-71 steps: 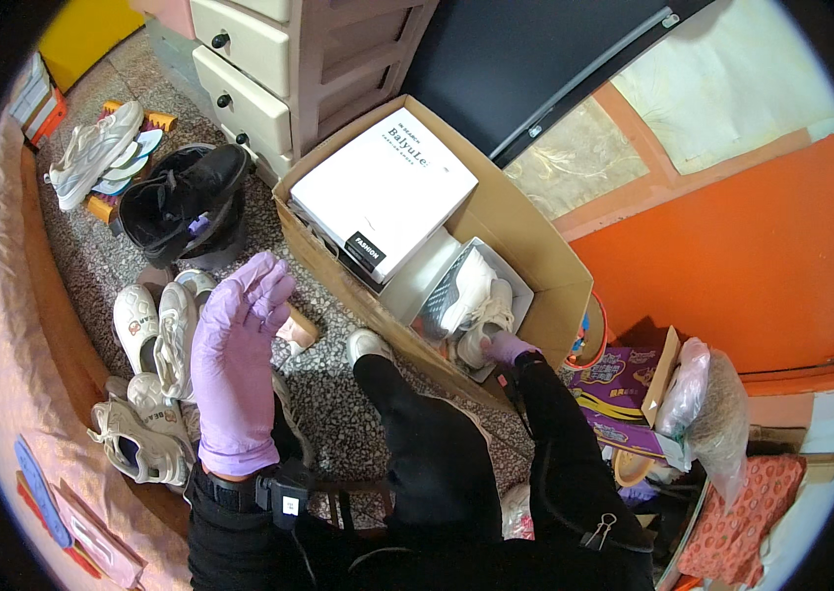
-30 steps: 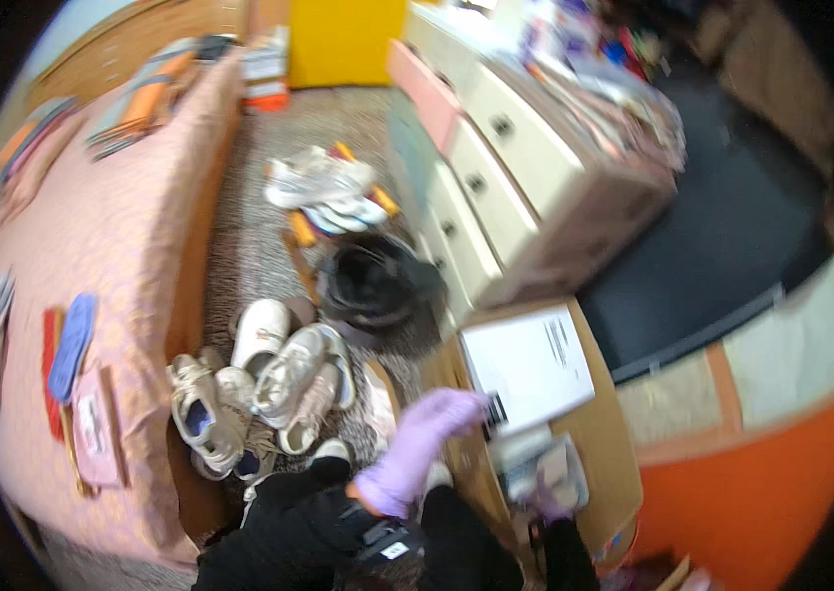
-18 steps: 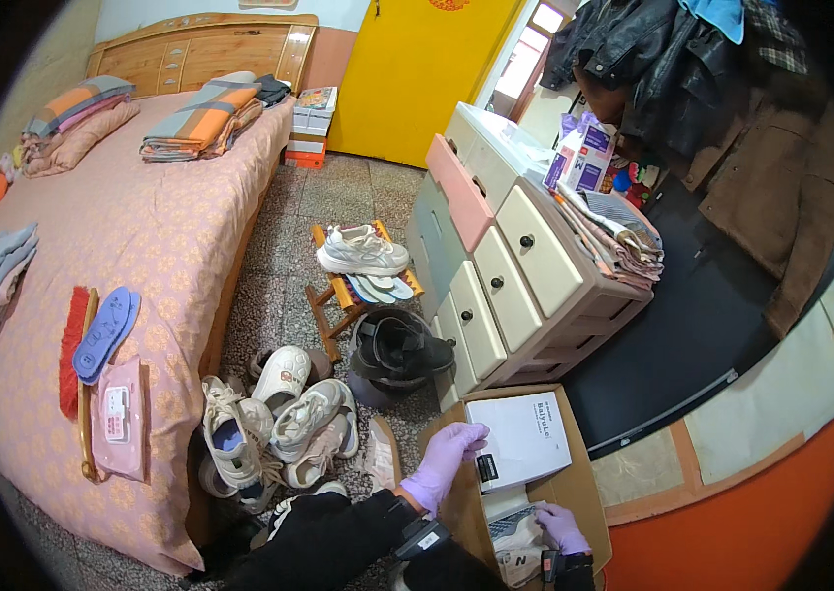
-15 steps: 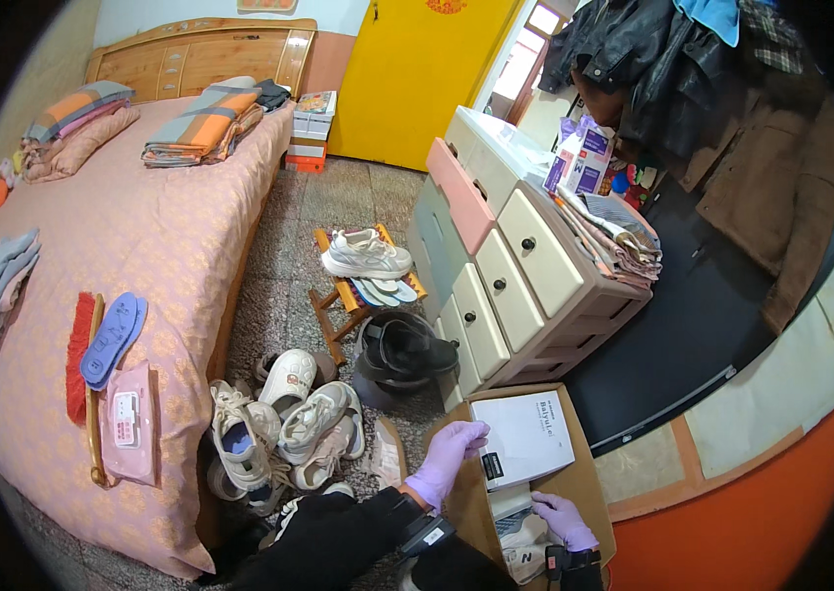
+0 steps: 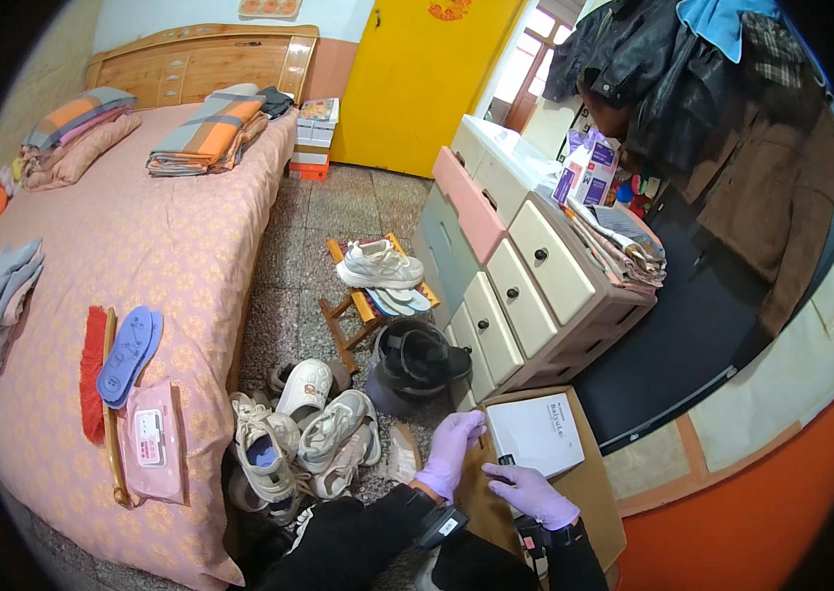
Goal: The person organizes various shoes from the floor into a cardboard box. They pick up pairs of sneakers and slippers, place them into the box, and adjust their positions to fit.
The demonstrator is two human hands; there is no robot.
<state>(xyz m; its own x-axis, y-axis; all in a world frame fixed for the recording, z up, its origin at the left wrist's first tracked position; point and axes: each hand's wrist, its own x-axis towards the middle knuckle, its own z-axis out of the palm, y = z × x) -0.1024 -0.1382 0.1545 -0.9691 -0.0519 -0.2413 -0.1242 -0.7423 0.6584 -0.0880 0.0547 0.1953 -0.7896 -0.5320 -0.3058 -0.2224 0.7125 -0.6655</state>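
Observation:
My left hand [image 5: 453, 455], in a lilac glove, is by the left edge of an open cardboard box [image 5: 599, 480]. Its fingers are drawn together; whatever they pinch, if anything, is too small to make out. Over the box's opening is my right hand [image 5: 535, 495], gloved alike, with thumb and fingers apart and pointing toward the left hand. I see nothing held in it. A white lidded carton [image 5: 537, 433] lies inside the far part of the cardboard box, just beyond both hands. My right hand and forearm hide most of the box's near part.
Several pale sneakers [image 5: 333, 433] are heaped on the floor at left. Behind them stand a dark bucket [image 5: 402, 369] and a small stool [image 5: 348, 335] bearing a white sneaker [image 5: 381, 266]. A drawer cabinet [image 5: 525, 295] borders the box; a brush [image 5: 107, 414] and blue insoles [image 5: 128, 355] lie on the bed [image 5: 181, 246].
My right hand has come up out of the cardboard box and moved left, closer to my left hand. My left hand has shifted slightly. The whole view has moved a little.

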